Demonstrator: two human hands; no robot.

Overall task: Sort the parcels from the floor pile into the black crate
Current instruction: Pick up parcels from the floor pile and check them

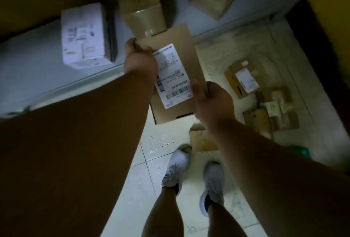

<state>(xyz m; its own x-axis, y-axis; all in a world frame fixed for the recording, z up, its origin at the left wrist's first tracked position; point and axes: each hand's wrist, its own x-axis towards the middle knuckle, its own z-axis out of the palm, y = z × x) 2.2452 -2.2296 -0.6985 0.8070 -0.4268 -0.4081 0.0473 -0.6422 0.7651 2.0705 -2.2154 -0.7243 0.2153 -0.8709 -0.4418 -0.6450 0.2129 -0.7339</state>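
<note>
**Parcel held by two corners, no crate in sight**

Biggest risk from where I stand: a drop. The left hand (141,60) pinches the parcel (175,74) at its 10 o'clock corner, thumb on top; the right hand (212,102) clamps the 4 o'clock corner, thumb over the top face, fingers underneath. Two diagonal corners only, so if either grip slackens the box swings down, w/ both shoes (177,168) directly under it at 6 o'clock.

Second risk: footing. More boxes lie loose on the floor (157,151): a small flat one just at 12 o'clock of the right shoe, the pile (265,102) at 3 o'clock. The arms and parcel block the person's view downward, so a step fwd or to the right could catch one.

Third: wrong destination. No black crate shows anywhere, so the person prob. has to turn to find it. The grey shelf (37,47) at 10 o'clock already carries a white box (84,36) and tan cartons, easy to mis-shelve there instead.

The parcel itself: flat brown cardboard mailer, held mid-air at chest-to-waist height over the shelf edge, tilted approx. toward 1 o'clock. White shipping label (171,75) on the top face w/ barcodes at the near end; text is blurred, can't read it. A dark slot shows on the near side wall, looks like a tuck flap, though the light's too dim to be sure. Corners look square, no crushing visible. Likely light, rigid enough to take a corner grip.
</note>
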